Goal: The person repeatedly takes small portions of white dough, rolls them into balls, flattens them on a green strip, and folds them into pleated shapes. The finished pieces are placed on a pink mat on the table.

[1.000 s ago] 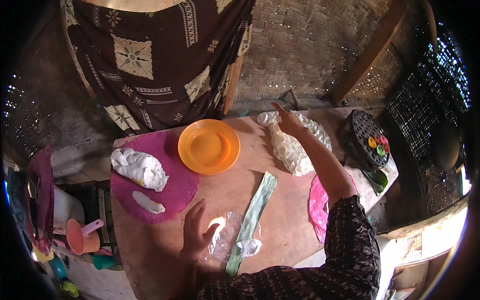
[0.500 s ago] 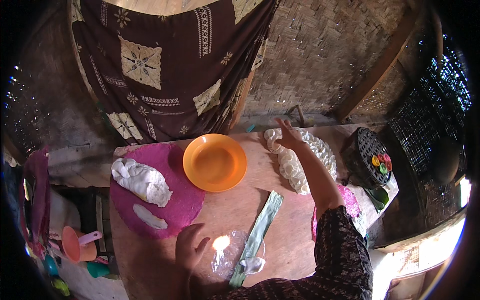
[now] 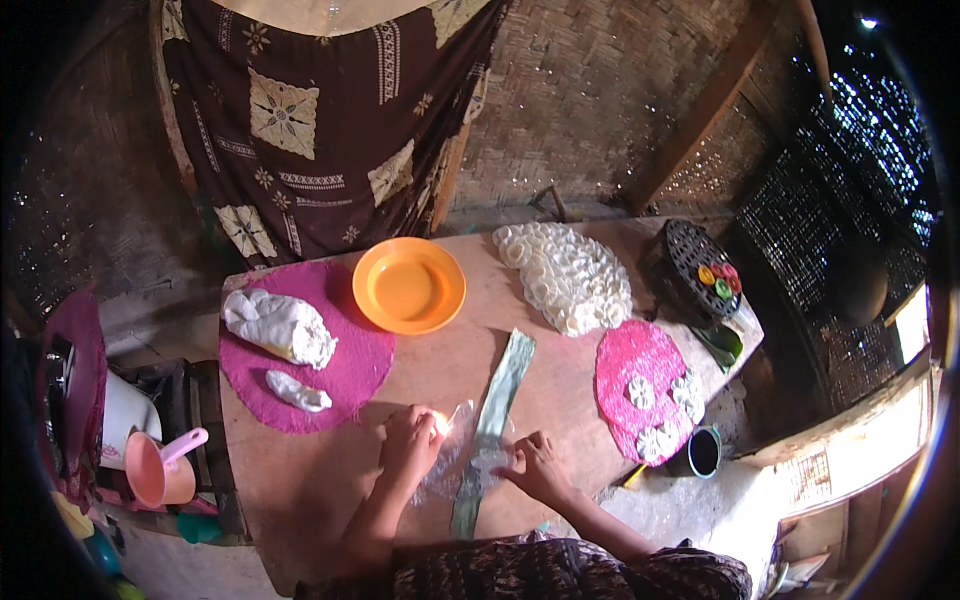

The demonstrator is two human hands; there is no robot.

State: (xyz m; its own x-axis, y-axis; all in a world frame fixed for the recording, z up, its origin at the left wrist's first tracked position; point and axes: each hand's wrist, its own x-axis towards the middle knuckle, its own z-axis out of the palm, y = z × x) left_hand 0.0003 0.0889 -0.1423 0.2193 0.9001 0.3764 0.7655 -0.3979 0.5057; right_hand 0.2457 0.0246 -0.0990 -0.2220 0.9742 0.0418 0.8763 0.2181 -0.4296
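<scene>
My left hand (image 3: 410, 440) is closed at the left edge of a crumpled clear plastic sheet (image 3: 452, 452), its fingers pinching the film. From the right, my right hand (image 3: 537, 468) closes on the sheet's other side. Under and across the plastic runs a long green leaf strip (image 3: 507, 385). Whether the white dough lump lies beneath the film is hard to see. To the left, a big roll of white dough (image 3: 280, 328) and a smaller piece (image 3: 298, 391) rest on a round magenta cloth (image 3: 345, 395).
An orange bowl (image 3: 409, 287) stands behind my hands. Many thin white rings (image 3: 570, 278) are heaped at the back right. A pink cloth (image 3: 620, 375) carries several white flower-like pieces. Beyond it sit a black perforated stand (image 3: 692, 250) with coloured rings and a dark cup (image 3: 702, 452).
My right hand has come back from the heap of white rings to the plastic sheet. My left hand has moved right and closed on the sheet. The view has shifted.
</scene>
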